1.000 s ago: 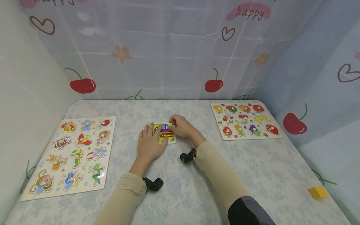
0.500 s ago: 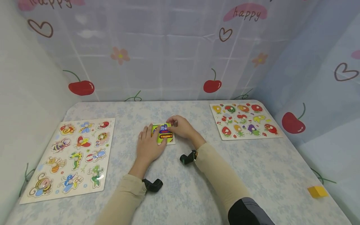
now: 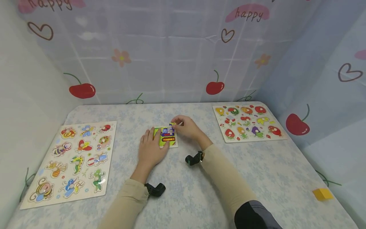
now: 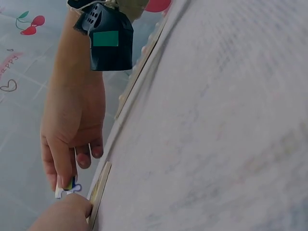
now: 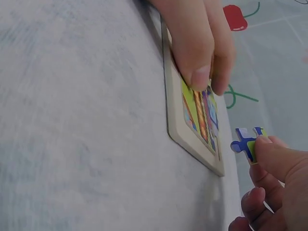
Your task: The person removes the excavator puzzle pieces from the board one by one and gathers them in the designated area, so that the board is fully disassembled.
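A small jigsaw puzzle (image 3: 168,139) with a colourful vehicle picture in a pale wooden frame lies at the middle of the table. My left hand (image 3: 151,149) rests over its left side, fingers extended; in the right wrist view the thumb presses on the picture. Between thumb and fingers my right hand (image 3: 187,128) pinches a loose jigsaw piece (image 5: 246,145), blue, yellow-green and white. That piece is held above the puzzle's upper right corner, apart from the frame in the right wrist view. The puzzle's left part is hidden beneath my left hand.
A large insect peg-puzzle board (image 3: 71,159) lies on the left. At the back right is a fruit and vegetable peg-puzzle board (image 3: 248,124). A yellow block (image 3: 322,194) sits near the right table edge. Printed curtains (image 3: 166,57) stand around the table.
My right hand has lifted the jigsaw piece from the puzzle's upper right corner, moving slightly up and right. My left hand has stayed on the puzzle.
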Demonstrator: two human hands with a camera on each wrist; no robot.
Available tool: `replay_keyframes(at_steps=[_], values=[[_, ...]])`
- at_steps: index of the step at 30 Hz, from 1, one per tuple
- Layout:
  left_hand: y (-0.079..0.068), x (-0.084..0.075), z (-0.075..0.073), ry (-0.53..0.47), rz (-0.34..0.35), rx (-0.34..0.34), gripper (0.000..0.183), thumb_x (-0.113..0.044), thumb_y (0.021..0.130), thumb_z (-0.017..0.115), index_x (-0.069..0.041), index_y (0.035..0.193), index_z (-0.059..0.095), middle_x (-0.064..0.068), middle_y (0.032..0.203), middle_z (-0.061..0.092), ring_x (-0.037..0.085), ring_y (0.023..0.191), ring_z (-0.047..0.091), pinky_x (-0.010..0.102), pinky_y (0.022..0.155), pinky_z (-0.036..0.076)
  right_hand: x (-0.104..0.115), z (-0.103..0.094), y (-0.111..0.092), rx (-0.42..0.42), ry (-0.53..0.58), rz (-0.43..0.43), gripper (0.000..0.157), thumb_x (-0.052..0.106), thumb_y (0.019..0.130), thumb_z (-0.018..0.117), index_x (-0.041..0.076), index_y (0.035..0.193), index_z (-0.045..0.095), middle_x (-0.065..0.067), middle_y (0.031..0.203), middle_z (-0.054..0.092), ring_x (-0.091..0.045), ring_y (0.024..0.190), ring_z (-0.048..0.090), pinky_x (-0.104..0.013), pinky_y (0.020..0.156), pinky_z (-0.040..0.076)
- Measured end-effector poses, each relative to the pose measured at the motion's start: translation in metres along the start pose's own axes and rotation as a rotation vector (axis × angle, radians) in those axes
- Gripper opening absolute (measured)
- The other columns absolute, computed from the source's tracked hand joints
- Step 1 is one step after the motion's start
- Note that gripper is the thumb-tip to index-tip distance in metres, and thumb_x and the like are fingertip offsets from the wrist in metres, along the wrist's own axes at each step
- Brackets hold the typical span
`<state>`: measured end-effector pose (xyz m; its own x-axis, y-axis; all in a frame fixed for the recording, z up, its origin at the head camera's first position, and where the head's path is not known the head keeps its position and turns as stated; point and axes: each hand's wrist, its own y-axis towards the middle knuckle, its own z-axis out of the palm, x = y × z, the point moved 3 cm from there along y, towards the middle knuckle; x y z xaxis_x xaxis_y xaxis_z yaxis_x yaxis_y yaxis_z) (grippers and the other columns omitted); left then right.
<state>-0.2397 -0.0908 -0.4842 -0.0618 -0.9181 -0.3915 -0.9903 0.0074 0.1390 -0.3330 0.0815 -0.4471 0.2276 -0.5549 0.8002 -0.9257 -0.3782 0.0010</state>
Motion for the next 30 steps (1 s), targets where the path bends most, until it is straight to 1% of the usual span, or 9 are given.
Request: replay_keyframes(at_steps=[4, 8, 13, 17, 20, 24, 30], values=[[0.0, 0.001, -0.001, 0.001, -0.011, -0.005, 0.075, -0.061, 0.094, 0.044, -0.017, 0.155, 0.036, 0.014, 0.164, 0.023, 0.037, 0.152, 0.018, 0.054, 0.124, 0.016, -0.002, -0.018, 0.002, -0.007, -0.027, 0.048, 0.016, 0.024, 0.097, 0.065, 0.019, 0.112, 0.067, -0.002, 0.105, 0.064, -0.019, 0.089, 0.056, -0.029, 0.075, 0.048], [-0.001, 0.001, -0.002, -0.007, -0.012, -0.011, 0.075, -0.06, 0.094, 0.045, -0.017, 0.155, 0.036, 0.014, 0.164, 0.023, 0.037, 0.152, 0.018, 0.055, 0.124, 0.016, -0.009, -0.041, 0.004, -0.012, -0.072, 0.105, 0.017, 0.025, 0.097, 0.064, 0.018, 0.112, 0.066, -0.004, 0.109, 0.063, -0.021, 0.094, 0.056, -0.031, 0.075, 0.049], [-0.002, 0.002, -0.003, -0.025, -0.005, -0.016, 0.075, -0.059, 0.094, 0.045, -0.017, 0.155, 0.035, 0.014, 0.164, 0.024, 0.037, 0.152, 0.018, 0.055, 0.123, 0.017, -0.025, -0.074, 0.004, -0.022, -0.134, 0.142, 0.016, 0.023, 0.098, 0.063, 0.016, 0.112, 0.065, -0.008, 0.113, 0.062, -0.024, 0.102, 0.056, -0.035, 0.081, 0.05], [-0.002, 0.003, -0.002, -0.024, -0.007, -0.012, 0.075, -0.06, 0.094, 0.045, -0.018, 0.155, 0.034, 0.014, 0.164, 0.024, 0.037, 0.152, 0.018, 0.055, 0.124, 0.016, -0.038, -0.096, 0.001, -0.038, -0.175, 0.175, 0.015, 0.02, 0.099, 0.062, 0.013, 0.112, 0.065, -0.011, 0.114, 0.062, -0.026, 0.101, 0.056, -0.036, 0.082, 0.049], [-0.003, 0.003, -0.002, -0.012, -0.007, -0.002, 0.075, -0.06, 0.095, 0.044, -0.018, 0.156, 0.033, 0.014, 0.164, 0.023, 0.037, 0.152, 0.018, 0.054, 0.124, 0.016, -0.046, -0.106, -0.003, -0.044, -0.201, 0.223, 0.016, 0.018, 0.099, 0.06, 0.012, 0.113, 0.064, -0.012, 0.113, 0.061, -0.026, 0.099, 0.055, -0.036, 0.081, 0.049], [-0.003, 0.002, -0.001, -0.009, 0.0, 0.009, 0.075, -0.06, 0.095, 0.042, -0.018, 0.157, 0.032, 0.013, 0.165, 0.022, 0.037, 0.153, 0.017, 0.054, 0.124, 0.017, -0.056, -0.115, -0.008, -0.051, -0.233, 0.288, 0.016, 0.017, 0.099, 0.059, 0.012, 0.114, 0.064, -0.012, 0.111, 0.059, -0.026, 0.098, 0.054, -0.036, 0.08, 0.048], [-0.002, 0.0, 0.0, -0.015, 0.004, 0.003, 0.074, -0.06, 0.095, 0.043, -0.019, 0.156, 0.033, 0.013, 0.164, 0.023, 0.036, 0.152, 0.018, 0.054, 0.124, 0.017, -0.062, -0.121, -0.009, -0.055, -0.287, 0.299, 0.016, 0.017, 0.099, 0.059, 0.012, 0.113, 0.064, -0.013, 0.112, 0.059, -0.028, 0.102, 0.054, -0.038, 0.082, 0.049]])
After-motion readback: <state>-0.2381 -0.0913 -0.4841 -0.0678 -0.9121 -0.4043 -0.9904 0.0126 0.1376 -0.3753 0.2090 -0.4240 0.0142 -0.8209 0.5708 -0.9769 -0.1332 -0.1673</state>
